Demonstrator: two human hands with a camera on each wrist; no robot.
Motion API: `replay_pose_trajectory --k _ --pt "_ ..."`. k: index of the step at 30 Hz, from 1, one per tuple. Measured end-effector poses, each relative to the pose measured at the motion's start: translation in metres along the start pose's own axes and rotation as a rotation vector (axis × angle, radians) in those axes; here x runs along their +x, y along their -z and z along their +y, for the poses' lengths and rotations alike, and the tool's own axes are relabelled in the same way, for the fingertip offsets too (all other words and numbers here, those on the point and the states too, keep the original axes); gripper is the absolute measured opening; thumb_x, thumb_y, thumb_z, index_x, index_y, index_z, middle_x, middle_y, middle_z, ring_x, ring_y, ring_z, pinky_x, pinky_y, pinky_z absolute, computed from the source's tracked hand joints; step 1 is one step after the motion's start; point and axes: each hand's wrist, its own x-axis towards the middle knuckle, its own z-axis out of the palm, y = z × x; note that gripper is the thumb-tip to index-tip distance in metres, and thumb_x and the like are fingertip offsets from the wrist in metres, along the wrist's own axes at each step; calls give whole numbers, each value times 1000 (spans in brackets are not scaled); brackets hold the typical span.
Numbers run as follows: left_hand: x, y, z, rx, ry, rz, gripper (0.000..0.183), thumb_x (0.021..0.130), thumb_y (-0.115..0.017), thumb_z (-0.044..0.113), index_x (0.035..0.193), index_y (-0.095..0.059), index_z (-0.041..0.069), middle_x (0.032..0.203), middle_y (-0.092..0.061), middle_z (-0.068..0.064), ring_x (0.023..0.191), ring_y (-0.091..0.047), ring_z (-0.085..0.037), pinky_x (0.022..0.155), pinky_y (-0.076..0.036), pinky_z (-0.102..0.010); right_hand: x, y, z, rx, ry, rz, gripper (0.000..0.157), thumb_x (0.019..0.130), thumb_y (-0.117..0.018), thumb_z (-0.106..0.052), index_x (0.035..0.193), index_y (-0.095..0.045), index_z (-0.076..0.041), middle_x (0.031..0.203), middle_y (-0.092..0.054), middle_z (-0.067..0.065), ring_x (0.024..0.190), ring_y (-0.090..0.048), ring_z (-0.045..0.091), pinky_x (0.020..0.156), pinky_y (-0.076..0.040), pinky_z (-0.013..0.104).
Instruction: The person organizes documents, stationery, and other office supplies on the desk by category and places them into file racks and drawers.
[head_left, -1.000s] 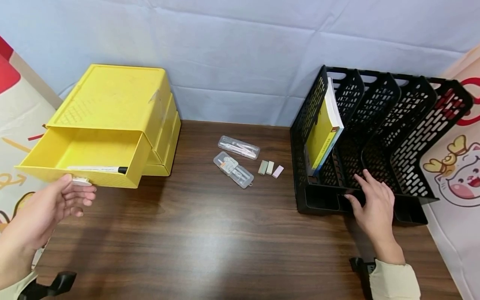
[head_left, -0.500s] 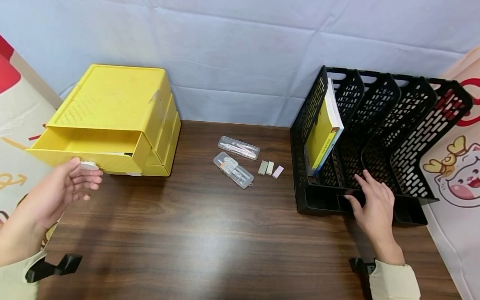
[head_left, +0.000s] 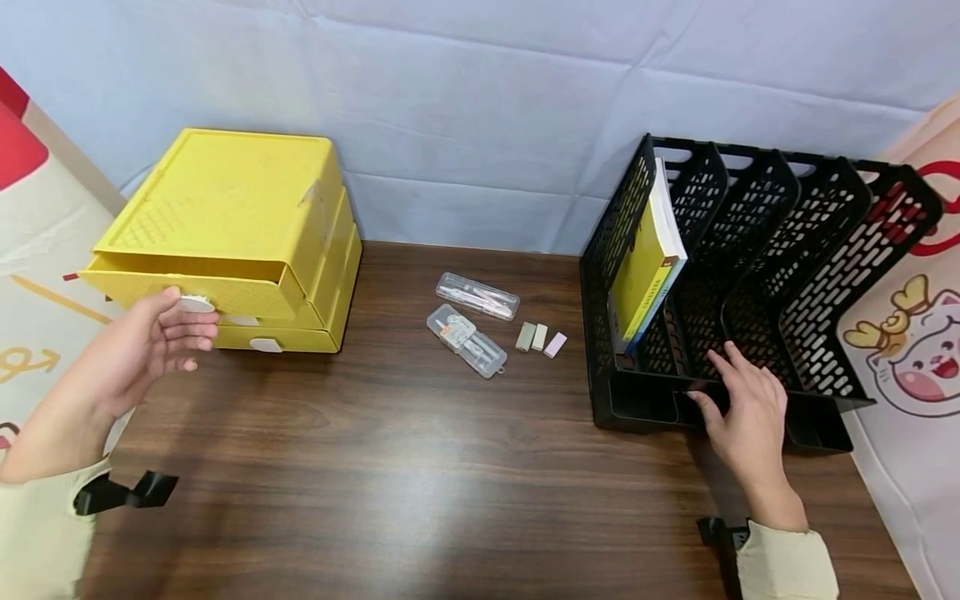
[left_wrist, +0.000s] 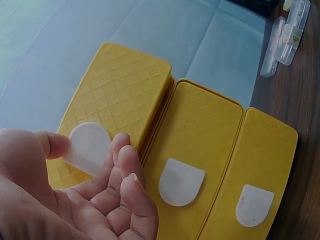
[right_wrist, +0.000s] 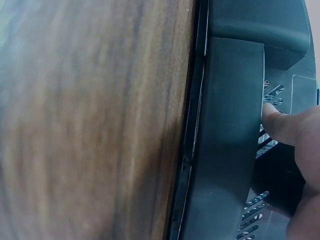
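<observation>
My left hand (head_left: 161,346) is at the front of the yellow drawer box (head_left: 217,200), on the left of the table. Thumb and fingers pinch the white handle (left_wrist: 90,145) of the top drawer (head_left: 262,293), which stands slightly out. The two lower drawers (left_wrist: 200,135) are flush in the box. On the right, my right hand (head_left: 750,417) rests on the front part of the black file rack (head_left: 660,400). Its fingers are spread and fairly straight. In the right wrist view, the thumb (right_wrist: 277,122) touches the rack's front compartment edge.
Between the two units lie a clear case (head_left: 477,296) with slim tools, a second clear case (head_left: 467,340) and three small erasers (head_left: 539,337). Books (head_left: 648,258) stand in the rack's leftmost slot. A pale cloth (head_left: 465,125) hangs behind the dark wooden table (head_left: 420,483).
The left hand has pushed the top drawer most of the way into the box, and the marker inside is now out of sight. My right hand has stayed in place.
</observation>
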Motion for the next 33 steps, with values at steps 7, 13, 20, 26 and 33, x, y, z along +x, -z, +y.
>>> replay_pose_trajectory --k 7,13,20,26,33 --pt "9 -1 4 -9 19 7 54 112 -26 37 103 -74 15 99 -73 2 87 -65 -11 67 -49 -26 0 -1 1 1 7 8 68 74 -85 5 137 -59 2 151 -48 24 127 -46 54 117 -20 59" --pt "17 -3 7 -44 37 4 53 112 -26 36 101 -74 15 98 -72 2 87 -64 -12 67 -48 -27 0 -2 2 4 9 12 67 74 -85 5 137 -60 2 150 -48 24 126 -46 54 117 -20 60" --pt "24 -3 9 -76 43 -5 54 112 -26 37 102 -74 14 97 -72 3 87 -64 -12 69 -49 -27 0 -2 3 9 13 17 67 74 -85 4 137 -60 1 150 -49 24 126 -46 54 118 -19 57" --pt "26 -1 8 -100 23 -25 54 112 -27 36 103 -74 13 98 -73 2 87 -66 -12 69 -50 -27 1 -3 3 8 12 17 67 74 -85 4 137 -60 1 150 -49 24 126 -46 54 118 -20 57" --pt "24 1 4 -102 -19 -78 57 113 -24 37 107 -75 12 100 -73 1 88 -67 -12 69 -51 -27 0 -2 3 11 13 18 67 74 -85 5 136 -60 2 150 -49 24 126 -46 54 117 -20 59"
